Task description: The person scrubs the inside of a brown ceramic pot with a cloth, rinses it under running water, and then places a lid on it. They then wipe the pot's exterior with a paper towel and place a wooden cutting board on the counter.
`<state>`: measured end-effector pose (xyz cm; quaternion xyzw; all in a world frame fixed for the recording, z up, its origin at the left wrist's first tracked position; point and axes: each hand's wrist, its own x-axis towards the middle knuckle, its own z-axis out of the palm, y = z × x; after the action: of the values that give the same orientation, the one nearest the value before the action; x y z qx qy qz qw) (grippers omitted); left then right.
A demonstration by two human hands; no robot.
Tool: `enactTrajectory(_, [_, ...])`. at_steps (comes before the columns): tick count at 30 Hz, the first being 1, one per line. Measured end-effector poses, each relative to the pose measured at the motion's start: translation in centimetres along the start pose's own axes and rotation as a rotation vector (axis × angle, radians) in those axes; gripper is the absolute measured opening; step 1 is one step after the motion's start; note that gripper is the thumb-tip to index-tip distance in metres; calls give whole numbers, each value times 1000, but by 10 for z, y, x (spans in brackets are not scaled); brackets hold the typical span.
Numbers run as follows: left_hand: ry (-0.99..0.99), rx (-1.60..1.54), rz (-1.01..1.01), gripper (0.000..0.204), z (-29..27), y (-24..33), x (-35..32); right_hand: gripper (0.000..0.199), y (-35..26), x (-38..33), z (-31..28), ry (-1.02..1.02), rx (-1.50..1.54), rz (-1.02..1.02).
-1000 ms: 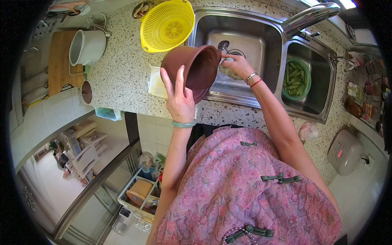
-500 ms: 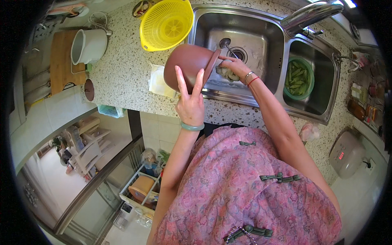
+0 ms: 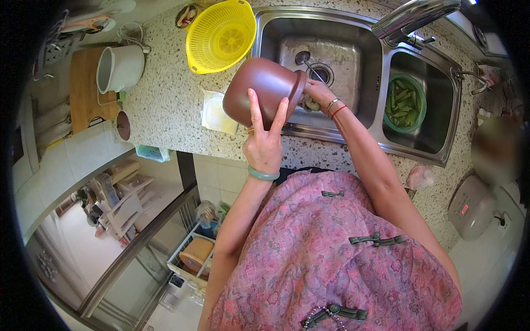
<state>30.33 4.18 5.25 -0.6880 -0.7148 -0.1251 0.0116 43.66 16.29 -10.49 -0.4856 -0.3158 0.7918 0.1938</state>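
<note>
A brown clay-like pot (image 3: 258, 91) is tipped on its side over the left edge of the sink, its mouth turned toward the right. My left hand (image 3: 265, 144) grips it from the near side, two fingers spread along its outer wall; the other fingers are hidden. My right hand (image 3: 319, 94) reaches into the pot's mouth with a crumpled greyish cloth (image 3: 310, 103), its fingertips out of sight behind the rim. Below, in the left basin, a ladle (image 3: 303, 58) lies with its handle toward the drain (image 3: 320, 74).
A yellow colander (image 3: 221, 36) stands left of the steel sink (image 3: 353, 33), under whose faucet (image 3: 414, 19) the basins meet. In the right basin sits a green bowl (image 3: 424, 107) of cut green vegetables. A folded pale cloth (image 3: 218, 115) lies on the speckled counter (image 3: 171, 99).
My right hand has gone deeper into the pot's mouth with the cloth, so less of both shows. The pot has turned slightly, and my left hand has shifted a little right with it.
</note>
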Motion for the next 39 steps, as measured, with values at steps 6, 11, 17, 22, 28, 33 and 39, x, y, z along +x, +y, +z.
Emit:
enactTrajectory(6, [4,-128,-141,71,-9,-4,6,39,-1,-1,-4,-50,49,-15])
enactTrajectory(11, [112,-377,-356,70,-20,-51,11,38,-40,-36,-2,-78,120,-35])
enactTrajectory(17, [101,-1050,-702,63,-39,-74,-5,39,-34,-37,-29,-80,396,-90])
enactTrajectory(22, [125,-1204,-709,64,-50,-92,-12,42,-15,-29,-30,-61,398,-52])
enactTrajectory(28, [212,-1325,-778,67,-44,-121,-26,51,-1,-22,-12,180,608,187])
enactTrajectory(33, [233,-1434,-889,67,-37,-150,-37,38,5,-13,5,18,1002,70])
enactTrajectory(39, [207,-1428,-853,55,-15,-197,-55,43,4,0,16,46,984,-9])
